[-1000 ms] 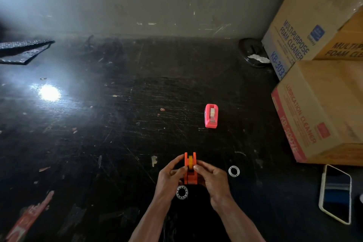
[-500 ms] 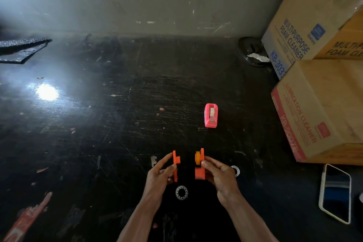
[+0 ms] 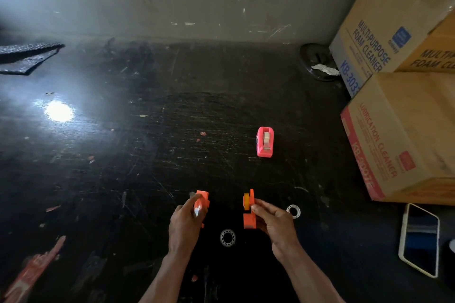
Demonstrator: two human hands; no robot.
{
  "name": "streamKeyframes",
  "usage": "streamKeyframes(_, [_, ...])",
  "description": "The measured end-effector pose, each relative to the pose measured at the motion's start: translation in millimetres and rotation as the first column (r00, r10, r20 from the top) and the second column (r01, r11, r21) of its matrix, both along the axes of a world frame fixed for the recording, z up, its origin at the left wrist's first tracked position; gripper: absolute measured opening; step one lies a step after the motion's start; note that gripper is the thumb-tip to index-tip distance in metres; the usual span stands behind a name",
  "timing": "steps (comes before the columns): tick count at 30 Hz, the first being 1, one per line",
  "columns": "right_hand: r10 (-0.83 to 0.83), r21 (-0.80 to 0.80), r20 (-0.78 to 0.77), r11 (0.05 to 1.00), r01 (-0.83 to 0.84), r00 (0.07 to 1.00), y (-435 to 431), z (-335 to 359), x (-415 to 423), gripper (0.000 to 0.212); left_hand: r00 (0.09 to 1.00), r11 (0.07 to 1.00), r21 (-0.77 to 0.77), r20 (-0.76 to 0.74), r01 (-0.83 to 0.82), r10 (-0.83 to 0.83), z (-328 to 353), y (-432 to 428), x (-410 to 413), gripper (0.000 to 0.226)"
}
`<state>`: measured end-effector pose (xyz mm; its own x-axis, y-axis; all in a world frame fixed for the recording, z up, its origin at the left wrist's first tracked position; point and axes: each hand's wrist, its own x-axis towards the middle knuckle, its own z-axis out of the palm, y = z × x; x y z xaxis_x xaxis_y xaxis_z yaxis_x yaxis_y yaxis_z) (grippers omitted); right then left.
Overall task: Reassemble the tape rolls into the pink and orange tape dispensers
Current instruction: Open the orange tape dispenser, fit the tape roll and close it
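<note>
The orange tape dispenser is split into two halves, held apart above the dark table. My left hand [image 3: 184, 224] grips the left half [image 3: 202, 202]. My right hand [image 3: 273, 222] grips the right half [image 3: 248, 214], which carries a yellow-orange hub near its top. On the table between my hands lies a clear tape roll [image 3: 227, 237]. A second clear tape roll [image 3: 293, 210] lies just right of my right hand. The pink tape dispenser [image 3: 265, 141] stands farther back with a roll inside it.
Stacked cardboard boxes [image 3: 403, 130] fill the right side. A phone [image 3: 419, 238] lies face up at the lower right. A dark round lid [image 3: 317, 61] sits by the back wall, and a black mat [image 3: 27, 56] lies at far left.
One second ago both hands held the orange dispenser together as one piece. They have pulled it into two halves and drawn them further apart.
</note>
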<state>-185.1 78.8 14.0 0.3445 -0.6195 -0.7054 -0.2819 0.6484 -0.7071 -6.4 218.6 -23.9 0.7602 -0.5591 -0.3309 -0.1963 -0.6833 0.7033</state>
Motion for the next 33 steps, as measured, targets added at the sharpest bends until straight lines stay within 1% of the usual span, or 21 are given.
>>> streamKeyframes(4, [0.002,-0.015,-0.003,1.000,-0.002,1.000,1,1,-1,0.021,1.000,1.000,0.027,0.030,-0.003,0.003,1,0,-3,0.049])
streamKeyframes(6, [0.001,-0.016,-0.004,1.000,-0.001,1.000,1,2,-1,0.022,0.999,1.000,0.015,0.032,-0.014,0.013,2,1,-5,0.053])
streamKeyframes(10, [-0.001,-0.015,-0.004,1.000,0.001,1.000,5,6,-3,0.022,0.998,0.995,-0.079,0.012,-0.059,0.060,11,0,-15,0.054])
streamKeyframes(12, [-0.007,-0.024,-0.002,1.000,0.007,1.000,8,7,-3,0.022,0.999,0.988,-0.144,-0.020,-0.053,0.050,18,-4,-23,0.051])
streamKeyframes(14, [-0.010,-0.027,0.006,1.000,0.011,1.000,11,7,-4,0.021,0.996,0.978,-0.206,-0.084,-0.016,-0.001,25,-11,-31,0.048])
streamKeyframes(16, [0.001,-0.021,0.030,1.000,-0.001,1.000,15,6,-5,0.021,0.975,0.968,-0.249,-0.209,0.021,-0.075,32,-21,-36,0.048])
streamKeyframes(19, [0.017,-0.038,0.056,0.999,-0.014,0.998,18,7,-7,0.022,0.905,0.952,-0.295,-0.378,0.082,-0.195,42,-34,-42,0.052])
streamKeyframes(21, [0.002,-0.052,0.075,0.999,0.002,0.997,19,8,-8,0.021,0.851,0.937,-0.331,-0.456,0.111,-0.262,45,-40,-44,0.050])
streamKeyframes(24, [-0.031,-0.021,0.094,0.999,0.033,0.995,18,10,-10,0.021,0.807,0.924,-0.373,-0.520,0.080,-0.280,44,-42,-43,0.043])
streamKeyframes(26, [-0.029,-0.001,0.102,1.000,0.030,0.994,16,10,-12,0.022,0.788,0.924,-0.380,-0.555,0.046,-0.267,42,-42,-41,0.042])
streamKeyframes(30, [-0.036,0.012,0.111,0.999,0.034,0.993,17,11,-13,0.020,0.741,0.920,-0.389,-0.608,0.036,-0.286,38,-43,-41,0.037])
streamKeyframes(33, [-0.053,0.008,0.133,0.999,0.053,0.990,17,14,-14,0.018,0.738,0.917,-0.397,-0.625,-0.021,-0.254,35,-43,-42,0.033])
